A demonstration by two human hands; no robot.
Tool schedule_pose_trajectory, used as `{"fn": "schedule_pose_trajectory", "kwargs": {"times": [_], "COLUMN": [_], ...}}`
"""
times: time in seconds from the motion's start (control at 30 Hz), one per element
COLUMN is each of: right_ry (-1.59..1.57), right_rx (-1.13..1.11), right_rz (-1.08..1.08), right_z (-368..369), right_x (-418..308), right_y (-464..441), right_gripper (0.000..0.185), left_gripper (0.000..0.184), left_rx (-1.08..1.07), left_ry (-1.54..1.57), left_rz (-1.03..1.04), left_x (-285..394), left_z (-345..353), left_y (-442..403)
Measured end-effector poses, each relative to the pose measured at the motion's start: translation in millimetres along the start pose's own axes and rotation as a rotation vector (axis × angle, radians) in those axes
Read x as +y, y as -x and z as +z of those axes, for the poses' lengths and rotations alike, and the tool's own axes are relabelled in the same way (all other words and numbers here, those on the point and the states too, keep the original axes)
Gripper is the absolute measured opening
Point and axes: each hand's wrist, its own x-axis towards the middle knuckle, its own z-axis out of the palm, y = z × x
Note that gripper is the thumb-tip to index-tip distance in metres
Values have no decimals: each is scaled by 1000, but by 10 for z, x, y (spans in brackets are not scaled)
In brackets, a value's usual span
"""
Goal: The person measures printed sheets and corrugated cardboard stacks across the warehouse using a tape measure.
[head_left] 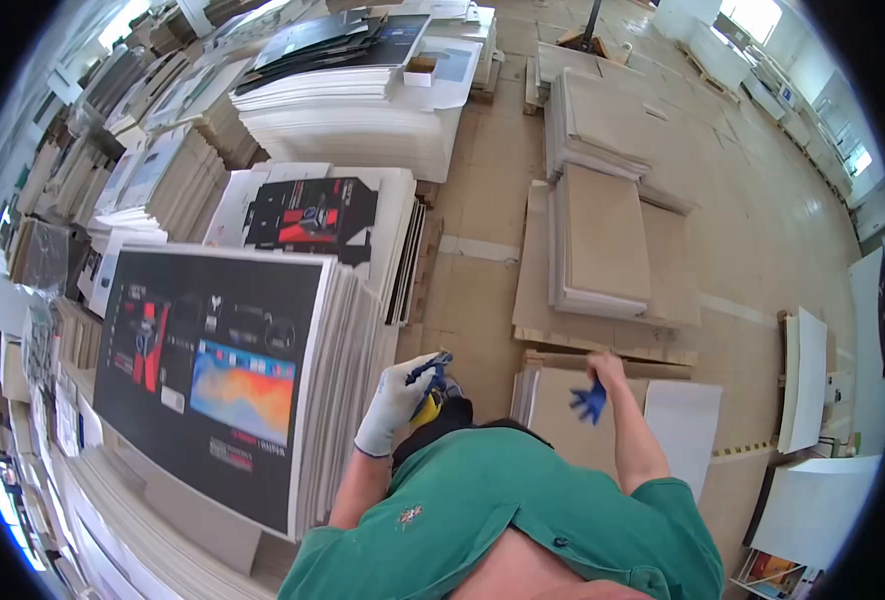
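My left hand [390,405] wears a white glove with blue on the fingers. Its fingers are curled, and whatever they may hold is hidden. A yellow item [426,411] shows just beside it; I cannot make out if the hand touches it. My bare right hand [607,369] is closed on a blue glove [589,402], which dangles with its fingers spread. Below that hand lies a stack of brown cardboard sheets [557,395]. To the left of my left hand stands a tall stack of printed black sheets [177,330] with white edges.
Another stack of printed box blanks [312,215] lies ahead on the left. Brown cardboard stacks [604,235] sit on pallets ahead to the right. Between them runs a floor aisle [477,205]. A white sheet [680,425] lies at my right, with white panels [804,380] farther out.
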Motion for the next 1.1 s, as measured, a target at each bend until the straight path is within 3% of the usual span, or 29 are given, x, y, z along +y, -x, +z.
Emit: {"fn": "schedule_pose_trajectory", "kwargs": {"times": [0.03, 0.07, 0.1, 0.13, 0.2, 0.27, 0.37, 0.47, 0.5, 0.53, 0.57, 0.6, 0.63, 0.67, 0.77, 0.97, 1.0, 1.1], "right_ry": [159, 322, 354, 330, -378, -613, -615, -593, -279, -305, -546, -141, -185, -556, -572, -524, -331, -60], "right_rx": [30, 52, -29, -41, 95, 12, -4, -66, -183, -19, 104, 4, 62, 78, 218, 230, 49, -53], "right_rz": [155, 424, 544, 568, 1015, 1078, 1102, 1128, 694, 753, 737, 463, 578, 445, 392, 379, 204, 594], "right_z": [-35, 37, 84, 186, 255, 450, 477, 276, 34, -36, -180, -541, -824, -954, -1448, -1859, -1941, -1997], "right_x": [470, 1487, 2212, 2020, 1471, 1530, 1378, 1041, 882, 814, 622, 92, -548, -621, -1273, -1486, -1409, -1290], "right_y": [-94, -254, -158, -37, 393, 389, -347, -1235, -1696, -2186, -2689, -3151, -3564, -4017, -5179, -6992, -7177, -7406], "right_gripper": [25, 21, 16, 16, 4, 8, 12, 18, 18, 19, 19, 16, 14, 16, 17, 17, 21, 18], "left_gripper": [29, 29, 29, 29, 30, 30, 30, 31, 31, 31, 31, 31, 31, 31, 30, 30, 30, 29], "left_rx": [-19, -39, -47, -52, -68, -83, -67, -96, -95, -119, -147, -176, -182, -164, -124, -62, -28, -41], "left_ry": [-21, -46, -62, -31, 36, 32, 48, 97, 95, 111, 125, 138, 138, 130, 137, 300, 319, 386], "left_rz": [7, 21, 11, -23, -95, -76, -41, -154, -159, -155, -141, -132, -147, -153, -167, -188, -195, -231], "left_x": [112, 242, 370, 488, 658, 654, 687, 946, 1051, 1143, 1251, 1358, 1439, 1494, 1669, 2021, 2121, 2428], "left_z": [-77, -156, -225, -282, -352, -428, -470, -385, -346, -317, -296, -289, -290, -298, -300, -312, -369, -439], "left_y": [-285, -601, -873, -1109, -1554, -2140, -2987, -3865, -4145, -4385, -4680, -4959, -5200, -5459, -6302, -8163, -8473, -9497]}}
